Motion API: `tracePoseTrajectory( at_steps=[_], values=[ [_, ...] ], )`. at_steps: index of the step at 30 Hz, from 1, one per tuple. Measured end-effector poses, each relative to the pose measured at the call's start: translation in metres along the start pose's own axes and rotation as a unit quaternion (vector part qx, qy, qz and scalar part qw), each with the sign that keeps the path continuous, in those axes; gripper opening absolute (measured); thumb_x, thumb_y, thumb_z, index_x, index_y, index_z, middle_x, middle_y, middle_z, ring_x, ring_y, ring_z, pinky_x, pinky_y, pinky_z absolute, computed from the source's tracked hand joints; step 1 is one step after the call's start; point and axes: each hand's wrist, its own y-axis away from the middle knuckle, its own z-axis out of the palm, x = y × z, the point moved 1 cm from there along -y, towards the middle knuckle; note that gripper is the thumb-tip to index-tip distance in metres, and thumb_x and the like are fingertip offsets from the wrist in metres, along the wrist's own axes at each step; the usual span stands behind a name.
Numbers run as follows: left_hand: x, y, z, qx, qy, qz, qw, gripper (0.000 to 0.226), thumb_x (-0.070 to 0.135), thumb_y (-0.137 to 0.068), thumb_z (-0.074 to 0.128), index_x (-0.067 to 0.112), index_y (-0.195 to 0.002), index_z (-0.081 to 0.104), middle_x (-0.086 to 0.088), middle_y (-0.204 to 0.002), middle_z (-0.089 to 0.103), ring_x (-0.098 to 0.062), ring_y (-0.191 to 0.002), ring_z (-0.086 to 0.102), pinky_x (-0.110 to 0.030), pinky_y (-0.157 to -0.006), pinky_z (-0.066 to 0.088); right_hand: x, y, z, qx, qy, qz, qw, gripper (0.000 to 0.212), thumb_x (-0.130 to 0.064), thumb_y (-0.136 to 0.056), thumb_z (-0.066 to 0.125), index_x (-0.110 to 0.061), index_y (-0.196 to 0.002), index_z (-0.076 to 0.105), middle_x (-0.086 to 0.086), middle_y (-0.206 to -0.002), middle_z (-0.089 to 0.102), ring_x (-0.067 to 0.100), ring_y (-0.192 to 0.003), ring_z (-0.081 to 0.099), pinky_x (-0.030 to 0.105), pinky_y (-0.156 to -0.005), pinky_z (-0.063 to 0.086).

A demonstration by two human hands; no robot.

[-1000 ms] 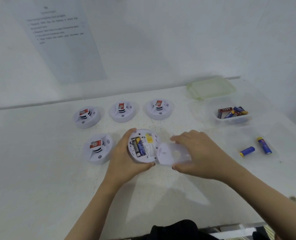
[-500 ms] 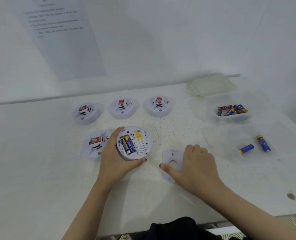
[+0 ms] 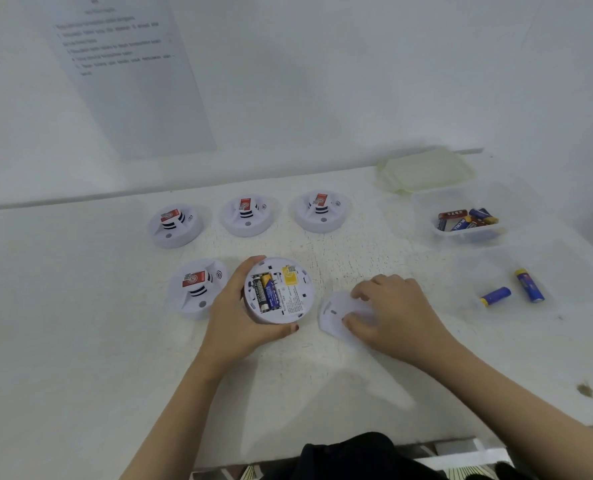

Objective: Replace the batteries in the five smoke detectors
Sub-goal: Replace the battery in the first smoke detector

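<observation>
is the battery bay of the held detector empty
No, two batteries lie in the open bay of the detector that the left hand grips, while the right hand holds the cover.

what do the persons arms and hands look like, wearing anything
The left forearm and right forearm are bare to the frame edge: no sleeves, watch or bracelet show. The left hand and right hand wear no gloves and no visible rings. The left thumbnail has dark polish. At the bottom edge, dark clothing shows.
</observation>
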Motion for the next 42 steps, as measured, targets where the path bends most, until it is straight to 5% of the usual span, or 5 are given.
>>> tracePoseTrajectory(
  at_steps=[6, 12, 16, 26, 42],
  values=[
    [0.002, -0.001, -0.002, -0.016, -0.01, -0.002, 1.0, 0.097, 0.04, -0.042, 0.086, 0.026, -0.13, 0.047, 0.028, -0.115, 0.059, 0.003, -0.111, 0.057, -0.014, -0.088, 0.05, 0.0, 0.002, -0.007, -0.014, -0.004, -0.046, 0.999, 0.081, -0.075, -0.068, 0.036, -0.02, -0.123, 0.055, -0.004, -0.115, 0.058, 0.018, -0.103, 0.053, 0.031, -0.087, 0.034],
    [0.002, 0.002, 0.0, -0.015, -0.002, -0.011, 1.0, 0.095, 0.032, -0.042, 0.088, 0.027, -0.129, 0.047, 0.034, -0.111, 0.059, 0.01, -0.108, 0.056, -0.006, -0.083, 0.047, -0.006, 0.013, 0.002, -0.007, 0.086, -0.079, 0.993, 0.056, -0.071, -0.05, 0.052, -0.016, -0.061, 0.05, -0.004, -0.061, 0.045, 0.016, -0.054, 0.038, 0.029, -0.054, 0.031],
    [0.004, 0.005, 0.004, -0.008, 0.015, -0.016, 1.0, 0.098, 0.036, -0.042, 0.087, 0.029, -0.13, 0.046, 0.02, -0.122, 0.057, 0.005, -0.114, 0.054, -0.01, -0.085, 0.048, -0.005, 0.013, 0.005, 0.024, 0.078, -0.125, 0.989, 0.038, -0.054, -0.053, 0.055, -0.017, -0.052, 0.042, -0.005, -0.05, 0.037, 0.012, -0.047, 0.028, 0.025, -0.047, 0.022],
    [0.009, 0.01, 0.012, -0.001, 0.044, -0.035, 0.998, 0.098, 0.024, -0.045, 0.089, 0.032, -0.131, 0.043, 0.023, -0.12, 0.058, -0.002, -0.118, 0.055, -0.016, -0.086, 0.051, 0.018, -0.007, -0.033, 0.055, -0.063, -0.048, 0.995, 0.048, -0.052, -0.07, 0.058, -0.01, -0.094, 0.06, 0.0, -0.085, 0.06, 0.019, -0.077, 0.055, 0.03, -0.07, 0.043],
    [0.044, 0.01, 0.039, -0.003, 0.034, -0.023, 0.999, 0.093, 0.02, -0.05, 0.089, 0.018, -0.134, 0.048, 0.001, -0.126, 0.061, -0.024, -0.119, 0.058, -0.036, -0.092, 0.054, 0.005, -0.033, -0.041, 0.012, -0.117, -0.32, 0.94, 0.057, -0.042, -0.073, 0.064, -0.021, -0.126, 0.057, -0.003, -0.115, 0.056, 0.009, -0.102, 0.044, 0.025, -0.098, 0.022]
  ],
)
